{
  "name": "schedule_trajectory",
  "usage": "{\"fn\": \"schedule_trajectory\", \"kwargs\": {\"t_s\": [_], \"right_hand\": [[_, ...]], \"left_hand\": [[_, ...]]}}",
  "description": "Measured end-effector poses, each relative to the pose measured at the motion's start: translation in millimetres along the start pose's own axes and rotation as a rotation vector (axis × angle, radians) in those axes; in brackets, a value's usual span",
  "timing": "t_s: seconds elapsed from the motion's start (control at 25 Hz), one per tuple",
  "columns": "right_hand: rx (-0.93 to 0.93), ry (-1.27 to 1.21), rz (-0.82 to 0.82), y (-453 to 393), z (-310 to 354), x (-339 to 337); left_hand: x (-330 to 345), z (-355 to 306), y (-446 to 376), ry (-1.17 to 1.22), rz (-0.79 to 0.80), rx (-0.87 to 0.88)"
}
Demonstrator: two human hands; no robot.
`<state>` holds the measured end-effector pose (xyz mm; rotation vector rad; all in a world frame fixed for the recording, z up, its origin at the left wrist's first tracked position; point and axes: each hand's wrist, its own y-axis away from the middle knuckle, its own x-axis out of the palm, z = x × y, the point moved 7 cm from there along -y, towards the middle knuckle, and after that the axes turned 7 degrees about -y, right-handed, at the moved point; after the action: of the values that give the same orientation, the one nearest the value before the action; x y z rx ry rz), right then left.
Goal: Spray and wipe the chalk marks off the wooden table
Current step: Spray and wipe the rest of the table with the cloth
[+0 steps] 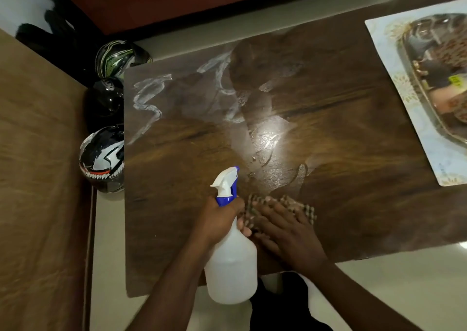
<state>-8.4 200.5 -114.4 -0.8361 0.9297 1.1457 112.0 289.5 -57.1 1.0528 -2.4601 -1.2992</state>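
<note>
The dark wooden table (pixel 341 133) carries smeared white chalk marks (pixel 147 98) at its far left, and more near the middle back. A wet shiny patch glints around the table's centre. My left hand (pixel 219 217) grips the neck of a white spray bottle (pixel 231 262) with a blue and white trigger head, nozzle pointing away over the table. My right hand (pixel 285 227) lies flat, fingers spread, pressing a checked brown cloth (pixel 290 203) onto the table near the front edge, just right of the bottle.
Three helmets (pixel 103 159) sit on the floor along the table's left edge. A light placemat (pixel 394 60) with a dark tray on it lies at the far right. A tan wooden surface (pixel 38 179) fills the left side. A dark red seat stands behind.
</note>
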Motion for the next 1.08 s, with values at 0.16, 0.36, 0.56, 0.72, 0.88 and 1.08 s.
{"fn": "schedule_trajectory", "kwargs": {"t_s": [0.16, 0.36, 0.56, 0.72, 0.88, 1.08], "right_hand": [[0.398, -0.025, -0.121, -74, -44, -11], [0.042, -0.026, 0.075, -65, 13, 20], [0.339, -0.006, 0.005, -80, -63, -22], [0.357, -0.078, -0.034, -164, 6, 5], [0.024, -0.002, 0.024, -177, -25, 0], [0.420, -0.104, -0.110, -266, -36, 6]], "left_hand": [[-16, -14, -15, 0.041, 0.028, 0.020], [-31, -20, -27, 0.088, 0.062, 0.037], [-43, -38, -34, 0.062, 0.146, 0.079], [-58, -66, -46, 0.069, 0.056, 0.127], [-91, -98, -74, 0.032, -0.027, 0.139], [-117, -125, -111, -0.028, -0.131, 0.134]]}}
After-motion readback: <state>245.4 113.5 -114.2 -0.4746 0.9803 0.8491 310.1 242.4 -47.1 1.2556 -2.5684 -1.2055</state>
